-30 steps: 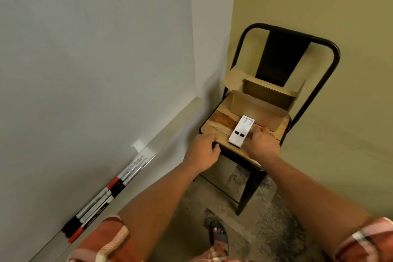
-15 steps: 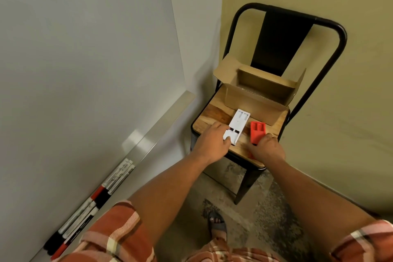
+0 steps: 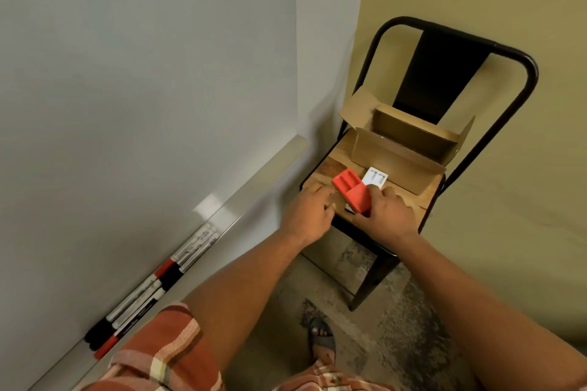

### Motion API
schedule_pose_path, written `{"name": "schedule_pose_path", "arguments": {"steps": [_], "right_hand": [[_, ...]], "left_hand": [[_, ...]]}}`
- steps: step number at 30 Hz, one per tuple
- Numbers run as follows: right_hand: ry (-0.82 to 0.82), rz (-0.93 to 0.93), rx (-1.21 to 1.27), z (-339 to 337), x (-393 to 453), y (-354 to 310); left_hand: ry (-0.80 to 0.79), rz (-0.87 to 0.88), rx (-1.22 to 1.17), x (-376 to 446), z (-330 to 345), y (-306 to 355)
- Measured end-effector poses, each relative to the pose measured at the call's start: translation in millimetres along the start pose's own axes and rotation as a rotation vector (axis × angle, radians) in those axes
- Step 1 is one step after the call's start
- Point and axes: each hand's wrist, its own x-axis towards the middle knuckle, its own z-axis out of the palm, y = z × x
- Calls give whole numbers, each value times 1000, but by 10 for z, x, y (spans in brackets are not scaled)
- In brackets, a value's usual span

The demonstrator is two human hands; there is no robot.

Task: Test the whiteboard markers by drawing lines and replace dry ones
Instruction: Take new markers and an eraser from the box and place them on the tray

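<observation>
Red tray [image 3: 352,192]: lifted since a moment ago, now gripped by right hand [image 3: 386,211] above chair seat [image 3: 327,168], partly hiding white packet [image 3: 374,178]. Left hand [image 3: 309,213]: loosely curled, empty. Markers [image 3: 152,289]: on whiteboard ledge [image 3: 263,181], labels unreadable.

Chair [image 3: 527,73], black metal frame w/ wood seat [image 3: 324,173], stands in the corner on the floor [image 3: 397,320]. On the seat: open cardboard box [image 3: 409,149] at the back, flaps up; white pack [image 3: 374,177] flat just in front of it, partly hidden. Whether the red pack [image 3: 352,190] rests on the seat or is lifted: can't tell.

Whiteboard tray [image 3: 254,187] runs along the board's bottom edge, left of the chair. On it: several markers [image 3: 152,289] lying lengthwise, side by side and end to end, touching; black and red caps, white barrels.

Floor: mottled concrete; chair legs and a sandalled foot [image 3: 322,340] on it.
</observation>
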Motion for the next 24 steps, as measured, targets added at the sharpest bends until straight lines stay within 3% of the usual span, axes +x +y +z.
{"name": "schedule_pose_path", "arguments": {"steps": [8, 13, 24], "right_hand": [[-149, -354, -39, -40, 184, -855], [-214, -573, -77, -19, 311, -1363], [-128, -861, -280, 137, 657, -1896]], "left_hand": [[201, -156, 221, -349, -476, -497], [201, -170, 243, -609, -714, -815], [285, -325, 261, -937, -678, -1105]]}}
